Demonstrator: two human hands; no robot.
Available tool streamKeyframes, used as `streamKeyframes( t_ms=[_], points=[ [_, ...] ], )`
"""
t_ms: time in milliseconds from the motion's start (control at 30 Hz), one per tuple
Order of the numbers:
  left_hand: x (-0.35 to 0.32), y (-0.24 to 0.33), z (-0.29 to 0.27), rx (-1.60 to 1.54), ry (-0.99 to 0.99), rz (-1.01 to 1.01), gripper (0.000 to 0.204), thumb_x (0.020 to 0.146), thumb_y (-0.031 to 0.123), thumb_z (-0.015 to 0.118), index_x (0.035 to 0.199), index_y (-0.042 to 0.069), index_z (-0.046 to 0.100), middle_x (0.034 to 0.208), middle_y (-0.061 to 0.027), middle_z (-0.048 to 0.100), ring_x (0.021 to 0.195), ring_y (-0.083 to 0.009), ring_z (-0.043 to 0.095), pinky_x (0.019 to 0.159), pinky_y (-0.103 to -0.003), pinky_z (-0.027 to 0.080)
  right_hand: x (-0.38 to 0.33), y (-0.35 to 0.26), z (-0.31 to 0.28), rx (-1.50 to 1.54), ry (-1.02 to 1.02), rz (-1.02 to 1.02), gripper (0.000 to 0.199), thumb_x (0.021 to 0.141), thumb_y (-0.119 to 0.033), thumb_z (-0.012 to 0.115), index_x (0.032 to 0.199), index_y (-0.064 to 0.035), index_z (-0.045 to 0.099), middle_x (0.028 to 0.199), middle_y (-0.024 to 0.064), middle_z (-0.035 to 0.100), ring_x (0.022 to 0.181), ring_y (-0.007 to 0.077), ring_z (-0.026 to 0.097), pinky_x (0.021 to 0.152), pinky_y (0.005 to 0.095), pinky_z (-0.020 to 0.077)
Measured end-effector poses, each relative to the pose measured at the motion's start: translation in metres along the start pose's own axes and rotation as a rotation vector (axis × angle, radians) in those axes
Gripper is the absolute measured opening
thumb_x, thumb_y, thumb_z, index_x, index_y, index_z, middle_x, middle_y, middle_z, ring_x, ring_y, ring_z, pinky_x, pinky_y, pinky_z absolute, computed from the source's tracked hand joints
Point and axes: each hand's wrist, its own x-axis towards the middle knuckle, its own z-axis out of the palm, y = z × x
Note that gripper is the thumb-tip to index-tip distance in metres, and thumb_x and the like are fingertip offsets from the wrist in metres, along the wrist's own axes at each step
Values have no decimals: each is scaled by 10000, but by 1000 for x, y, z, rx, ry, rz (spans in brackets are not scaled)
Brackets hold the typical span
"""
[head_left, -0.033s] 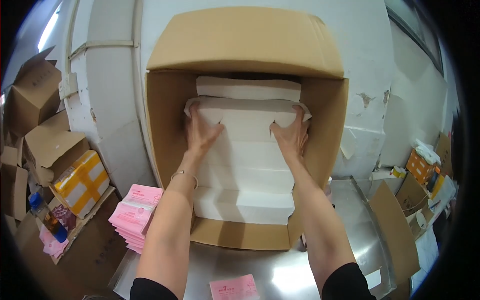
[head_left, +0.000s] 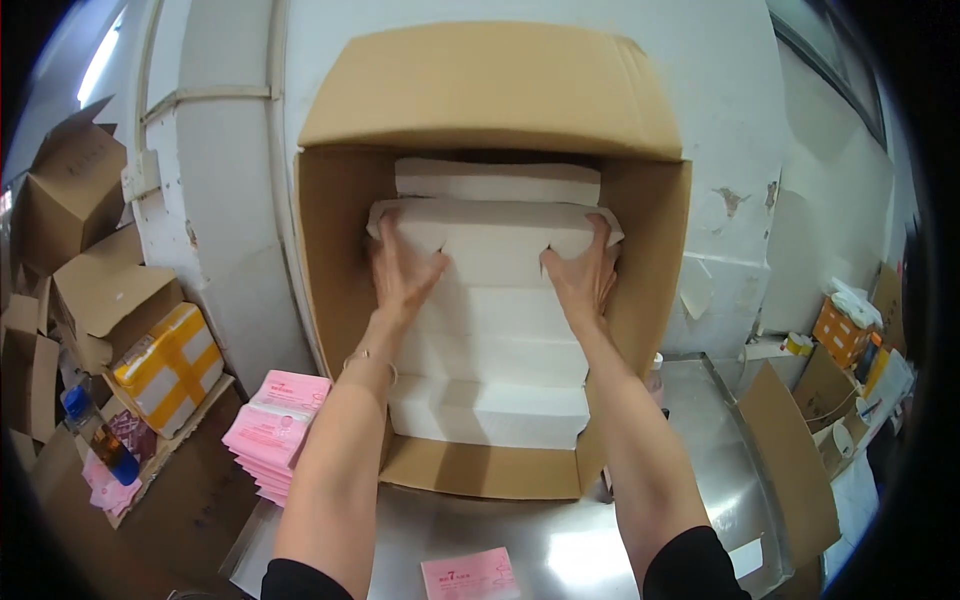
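Observation:
An open cardboard box [head_left: 496, 90] stands on its side-lit metal table, with layered white sheet-like stacks [head_left: 515, 410] inside. My left hand [head_left: 402, 268] grips the left end of the uppermost front white stack [head_left: 490, 225], thumb on its near face and fingers over the far side. Its right end is in my right hand [head_left: 585, 268], held the same way. Behind it, another white stack [head_left: 500, 180] lies against the box's far inner side. The fingertips are partly hidden behind the held stack.
Pink packets are piled [head_left: 270, 430] left of the box, and one pink packet [head_left: 470, 575] lies on the metal table [head_left: 690, 430] in front. Cartons and a yellow-and-white taped box [head_left: 170, 370] crowd the left. A bottle [head_left: 655, 378] stands right of the box. Another opened carton [head_left: 790, 460] is farther right.

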Motion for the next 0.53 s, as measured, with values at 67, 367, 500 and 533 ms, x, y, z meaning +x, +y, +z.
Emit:
streamKeyframes(
  t_ms=[67, 367, 500, 533],
  points=[
    [-17, -8, -19, 67, 229, 259, 908, 674, 237, 792, 1446, 51, 351, 1356, -250, 503, 1232, -448, 492, 1027, -500, 434, -11, -17, -8, 96, 85, -53, 818, 657, -265, 794, 1382, -171, 427, 1113, 309, 525, 1059, 504, 550, 891, 561, 469],
    [-180, 93, -152, 402, 275, 278, 848, 626, 142, 797, 1383, 38, 429, 1077, -241, 527, 1016, -413, 524, 865, -496, 485, -150, -31, -145, 164, -56, -65, 874, 597, -215, 841, 1366, -148, 430, 1151, 271, 500, 1089, 480, 532, 920, 517, 461],
    [-265, 108, -162, 423, 129, 150, 924, 631, 180, 808, 1447, 35, 397, 1170, -266, 527, 1111, -441, 520, 971, -531, 449, -219, -3, -214, 75, -265, 124, 913, 604, -190, 844, 1393, -128, 389, 1217, 252, 511, 1122, 436, 554, 919, 499, 503],
    [-283, 108, -152, 485, 66, 149, 951, 646, 239, 816, 1469, 47, 381, 1172, -262, 525, 1313, -478, 447, 1164, -529, 347, -229, 14, -230, 57, -299, 179, 905, 611, -195, 841, 1392, -134, 389, 1238, 255, 505, 1141, 451, 547, 934, 498, 503]
  ],
)
